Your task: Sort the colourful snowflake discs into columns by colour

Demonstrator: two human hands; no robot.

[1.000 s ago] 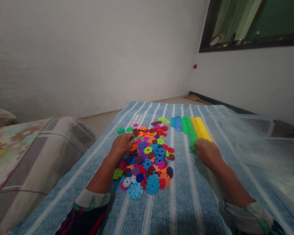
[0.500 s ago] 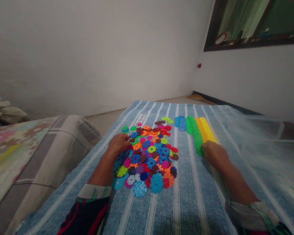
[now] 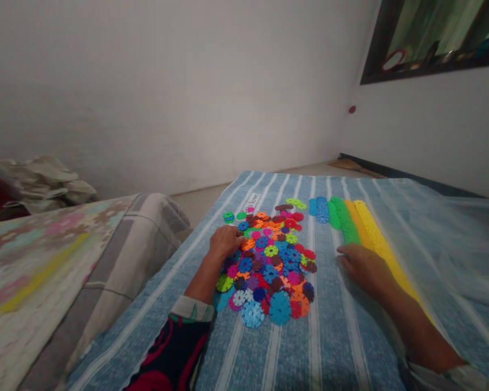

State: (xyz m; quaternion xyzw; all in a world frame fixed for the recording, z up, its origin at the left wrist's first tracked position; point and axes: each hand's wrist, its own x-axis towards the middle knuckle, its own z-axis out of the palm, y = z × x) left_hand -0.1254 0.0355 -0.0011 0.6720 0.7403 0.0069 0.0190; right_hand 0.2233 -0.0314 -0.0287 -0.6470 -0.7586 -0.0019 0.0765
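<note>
Many colourful notched discs [image 3: 271, 251] lie in a loose pile on a striped blue cloth [image 3: 285, 358]. At the pile's left edge, my left hand [image 3: 227, 241] has its fingers bent together over the discs; what they hold, if anything, is hidden. To the right run rows of discs sorted by colour: blue [image 3: 322, 210], green [image 3: 344, 220], orange [image 3: 361, 225] and yellow [image 3: 377, 233]. My right hand [image 3: 361, 263] is over the near part of these rows, thumb and fingers close together, and anything between them is too small to make out.
Clear plastic [image 3: 464, 239] lies on the cloth's right side. A bed or padded surface with flowered and checked covers [image 3: 118, 260] stands at the left. A white wall [image 3: 167, 98] rises behind, with a window [image 3: 432, 43] at the upper right.
The view has shifted left, so everything appears farther right. My right hand has moved off the near end of the green row, slightly toward me. My left hand stays at the pile's left edge.
</note>
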